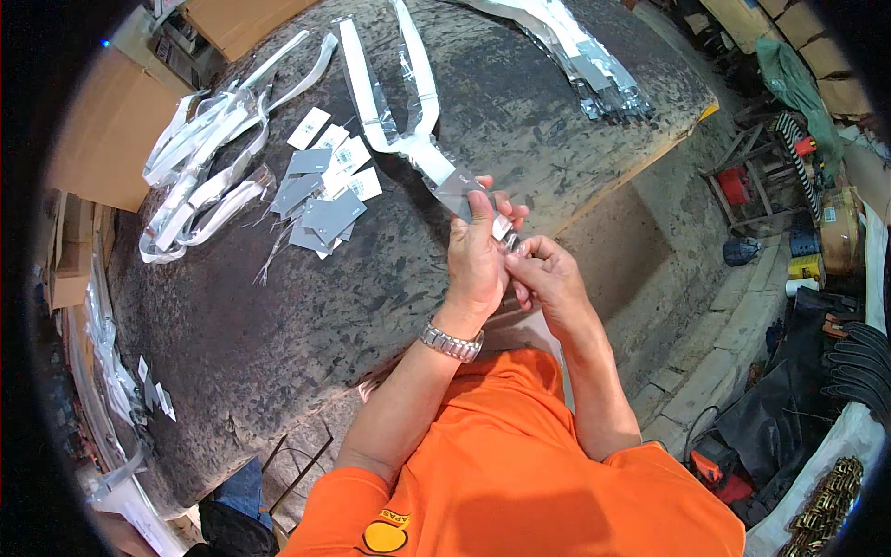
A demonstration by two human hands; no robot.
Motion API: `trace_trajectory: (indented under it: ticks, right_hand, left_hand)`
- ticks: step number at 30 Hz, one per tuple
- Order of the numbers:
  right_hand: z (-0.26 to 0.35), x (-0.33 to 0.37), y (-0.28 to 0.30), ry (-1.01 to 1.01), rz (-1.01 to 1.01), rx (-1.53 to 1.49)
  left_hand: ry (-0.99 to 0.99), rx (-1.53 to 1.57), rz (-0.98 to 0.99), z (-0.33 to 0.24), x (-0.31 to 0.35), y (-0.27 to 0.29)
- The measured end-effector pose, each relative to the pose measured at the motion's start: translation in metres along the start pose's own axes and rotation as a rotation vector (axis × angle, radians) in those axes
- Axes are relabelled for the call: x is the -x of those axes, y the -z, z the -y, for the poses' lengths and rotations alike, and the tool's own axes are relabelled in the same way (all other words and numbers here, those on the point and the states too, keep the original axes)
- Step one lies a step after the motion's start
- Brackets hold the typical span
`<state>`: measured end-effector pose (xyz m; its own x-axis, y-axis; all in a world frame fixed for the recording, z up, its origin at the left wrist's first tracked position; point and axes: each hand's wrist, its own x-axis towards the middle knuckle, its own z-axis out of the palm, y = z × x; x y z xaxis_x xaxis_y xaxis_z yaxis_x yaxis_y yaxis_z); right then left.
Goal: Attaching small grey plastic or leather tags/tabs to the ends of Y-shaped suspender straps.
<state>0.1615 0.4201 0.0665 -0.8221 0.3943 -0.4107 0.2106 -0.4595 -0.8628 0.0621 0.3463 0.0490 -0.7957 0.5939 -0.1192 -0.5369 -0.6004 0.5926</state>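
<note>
Below my remote viewpoint, I see the left hand (475, 255), a metal-banded watch (452, 343) on its wrist, closed around a plastic-wrapped white strap (425, 156), thumb on top. Just beside it, the right hand (549, 276) pinches the strap's near end between thumb and fingers. Two lengths of the strap run away across a dark, scuffed tabletop (390, 278). To their left lie scattered grey and white tags (331, 215), then more wrapped straps (176, 227); another bundle (594, 67) lies at far right.
</note>
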Motion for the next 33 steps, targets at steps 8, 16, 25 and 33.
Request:
trace_trajectory:
  ticks: [8,16,25,33]
  right_hand:
    - [-0.005,0.019,0.012,0.056,-0.029,0.053]
    - [0.001,0.018,-0.003,-0.009,0.055,-0.095]
    - [0.0,0.009,0.0,0.049,0.066,-0.288]
    - [-0.003,0.006,0.01,0.019,0.025,-0.297]
  left_hand:
    - [0.019,0.105,-0.01,-0.018,-0.01,0.004]
    - [0.027,0.083,0.055,-0.012,-0.001,-0.002]
    - [0.01,-0.03,0.142,0.0,0.01,0.001]
    - [-0.012,0.006,0.164,-0.009,0.002,0.004]
